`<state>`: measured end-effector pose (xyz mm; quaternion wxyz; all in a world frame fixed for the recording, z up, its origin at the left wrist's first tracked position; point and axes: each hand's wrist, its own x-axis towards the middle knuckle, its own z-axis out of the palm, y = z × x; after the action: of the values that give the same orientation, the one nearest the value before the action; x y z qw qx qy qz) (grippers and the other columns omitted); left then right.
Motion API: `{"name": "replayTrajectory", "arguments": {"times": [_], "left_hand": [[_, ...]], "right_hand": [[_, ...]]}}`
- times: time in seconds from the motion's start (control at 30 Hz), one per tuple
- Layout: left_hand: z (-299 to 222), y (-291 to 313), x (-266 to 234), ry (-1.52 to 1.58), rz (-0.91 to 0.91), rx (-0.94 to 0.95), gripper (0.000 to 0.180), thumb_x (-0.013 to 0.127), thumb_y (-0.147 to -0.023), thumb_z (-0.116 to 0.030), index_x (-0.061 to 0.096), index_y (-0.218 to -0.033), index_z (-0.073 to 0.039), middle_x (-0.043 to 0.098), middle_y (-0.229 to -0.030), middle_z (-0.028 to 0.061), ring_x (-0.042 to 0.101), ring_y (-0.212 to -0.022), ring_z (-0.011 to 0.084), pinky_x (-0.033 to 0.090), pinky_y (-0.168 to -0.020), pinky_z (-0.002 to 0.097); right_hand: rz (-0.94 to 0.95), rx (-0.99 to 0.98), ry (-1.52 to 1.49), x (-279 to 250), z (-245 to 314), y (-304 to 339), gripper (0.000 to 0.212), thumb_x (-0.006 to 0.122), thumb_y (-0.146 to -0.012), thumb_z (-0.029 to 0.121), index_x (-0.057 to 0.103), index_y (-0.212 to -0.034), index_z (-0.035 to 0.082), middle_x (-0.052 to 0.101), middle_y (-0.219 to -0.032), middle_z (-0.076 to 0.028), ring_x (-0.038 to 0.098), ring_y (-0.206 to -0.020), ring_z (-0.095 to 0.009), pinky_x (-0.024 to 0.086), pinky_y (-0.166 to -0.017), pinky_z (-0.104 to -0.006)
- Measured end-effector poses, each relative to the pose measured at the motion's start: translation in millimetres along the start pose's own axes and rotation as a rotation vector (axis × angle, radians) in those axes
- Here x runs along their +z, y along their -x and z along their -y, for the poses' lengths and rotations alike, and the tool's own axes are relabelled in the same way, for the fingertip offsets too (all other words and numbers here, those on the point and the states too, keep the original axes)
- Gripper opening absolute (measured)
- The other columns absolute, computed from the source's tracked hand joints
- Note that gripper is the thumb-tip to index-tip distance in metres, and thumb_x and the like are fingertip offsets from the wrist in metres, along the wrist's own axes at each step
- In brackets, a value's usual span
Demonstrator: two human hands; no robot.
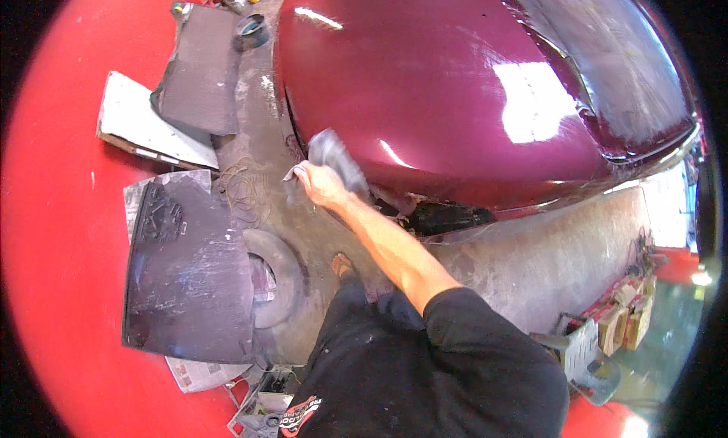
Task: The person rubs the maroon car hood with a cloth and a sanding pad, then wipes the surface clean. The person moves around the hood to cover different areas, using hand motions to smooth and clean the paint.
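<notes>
My right hand (pixel 321 185) reaches forward and to the left, its fingers closed around a grey cloth (pixel 334 153). The cloth hangs out on both sides of the fist and looks slightly blurred. Just beyond the hand is the rounded front of a dark maroon car. Its glossy hood (pixel 425 81) carries bright reflections, and a dusty windshield (pixel 599 43) lies at the upper right. Whether the cloth touches the paint, I cannot tell. My left hand is out of view.
Left of me, a dark panel (pixel 189 279) leans over a tyre (pixel 284 286). Farther off are a white board (pixel 144 123), a grey mat (pixel 199 70) and a black bucket (pixel 252 31) along the red wall (pixel 61 210). Coiled wire (pixel 244 188) lies nearby. A chair (pixel 588 354) and cardboard boxes (pixel 626 320) stand right.
</notes>
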<state>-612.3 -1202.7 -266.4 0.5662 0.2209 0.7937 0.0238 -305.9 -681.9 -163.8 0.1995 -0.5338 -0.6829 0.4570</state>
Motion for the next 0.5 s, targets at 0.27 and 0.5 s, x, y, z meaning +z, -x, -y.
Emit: {"name": "replayTrajectory", "arguments": {"times": [0.27, 0.5], "left_hand": [[35, -59, -79, -0.071, 0.085, -0.232, 0.042, 0.054, -0.107, -0.036, 0.074, -0.084, -0.007, 0.075, -0.076, 0.0117, 0.073, -0.067, 0.0336, 0.059, -0.066, 0.0471], [-190, -208, -209, -0.567, -0.14, 0.391, 0.049, 0.056, -0.107, -0.041, 0.075, -0.081, -0.005, 0.073, -0.071, 0.0133, 0.072, -0.065, 0.0316, 0.055, -0.065, 0.0477]], "right_hand": [[-0.665, -0.078, -0.51, -121, 47, 104, 0.048, 0.048, -0.118, 0.044, 0.067, -0.129, 0.001, 0.075, -0.118, -0.011, 0.068, -0.115, -0.022, 0.05, -0.104, -0.0365], [-0.932, 0.128, 0.653, -174, 13, 119, 0.086, 0.056, -0.108, 0.054, 0.034, -0.166, -0.006, 0.026, -0.173, -0.033, 0.026, -0.158, -0.057, 0.032, -0.124, -0.0713]]}}
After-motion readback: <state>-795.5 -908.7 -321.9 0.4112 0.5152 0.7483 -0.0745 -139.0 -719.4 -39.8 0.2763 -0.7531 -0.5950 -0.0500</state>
